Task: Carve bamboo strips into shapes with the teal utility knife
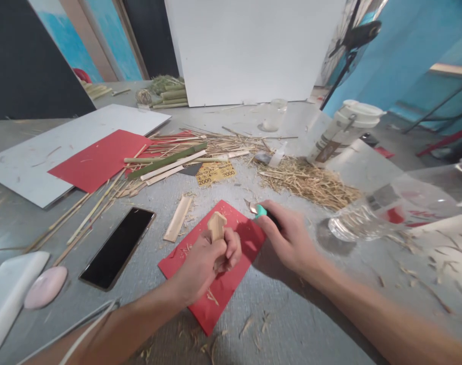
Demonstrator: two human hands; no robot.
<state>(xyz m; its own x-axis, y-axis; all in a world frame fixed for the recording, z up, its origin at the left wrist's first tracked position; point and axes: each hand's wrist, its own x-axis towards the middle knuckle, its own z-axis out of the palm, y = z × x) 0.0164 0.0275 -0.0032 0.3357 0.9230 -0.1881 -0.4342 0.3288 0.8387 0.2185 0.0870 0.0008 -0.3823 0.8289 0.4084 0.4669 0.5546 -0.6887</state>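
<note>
A short, pale, flat piece of split bamboo (217, 225) stands upright over a small red sheet of paper (231, 284) lying on the grey table (292, 329), its upper end sticking out above the left hand (206, 261), whose fingers are curled tightly around its lower part. Just to the right, the right hand (287, 238) rests at the red sheet's edge with its fingers closed on a small craft knife with a teal collar and dark handle (262, 211), the short blade pointing left toward the bamboo piece but apart from it. Shavings lie scattered on the red sheet and the table around it. Left of the sheet lies another flat bamboo strip (178, 218), and beyond it a black smartphone (117, 247), face up. Farther back are a bundle of long green and tan bamboo sticks (166, 162), a larger red sheet (100, 158) and a heap of dry straw-like fibres (310, 182). A clear plastic bottle (371, 215) lies on its side to the right.
</note>
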